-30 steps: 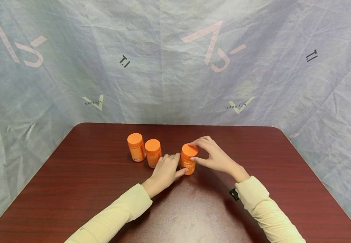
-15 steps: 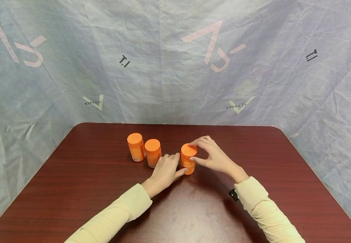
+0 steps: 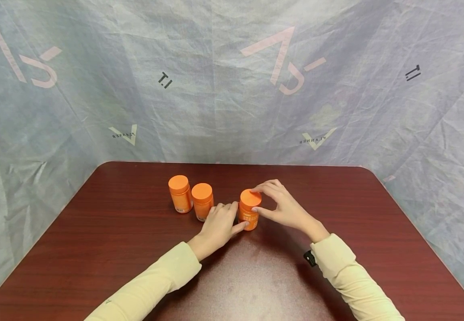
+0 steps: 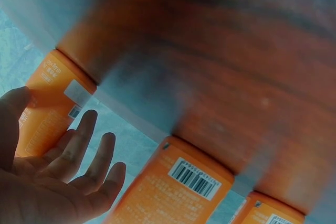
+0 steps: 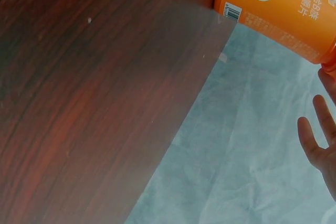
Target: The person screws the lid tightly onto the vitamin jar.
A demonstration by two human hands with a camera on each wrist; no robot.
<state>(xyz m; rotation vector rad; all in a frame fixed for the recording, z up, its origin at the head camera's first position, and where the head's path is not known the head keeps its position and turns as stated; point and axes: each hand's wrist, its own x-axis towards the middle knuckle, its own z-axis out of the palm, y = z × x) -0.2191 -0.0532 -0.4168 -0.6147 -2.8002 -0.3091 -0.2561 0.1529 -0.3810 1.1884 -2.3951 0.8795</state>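
An orange bottle (image 3: 250, 217) stands upright on the table, its round lid (image 3: 250, 199) in place. Around the bottle's lower body curl the thumb and fingers of my left hand (image 3: 217, 227); the left wrist view shows the thumb on one side of this bottle (image 4: 44, 114). My right hand (image 3: 282, 207) pinches the lid between thumb and fingers from the right. The right wrist view has the bottle (image 5: 273, 9) at its upper right, with the right hand's fingers (image 5: 324, 116) beside the lid, which is mostly out of frame.
Two similar lidded orange bottles, a nearer one (image 3: 202, 200) and a farther one (image 3: 180, 195), stand upright left of the hands. A grey printed cloth (image 3: 212, 89) hangs behind the dark red wooden table (image 3: 95, 249).
Both hands keep their places on the bottle. The bottle and lid shift very slightly left, then back right, with the printed label turning a little.
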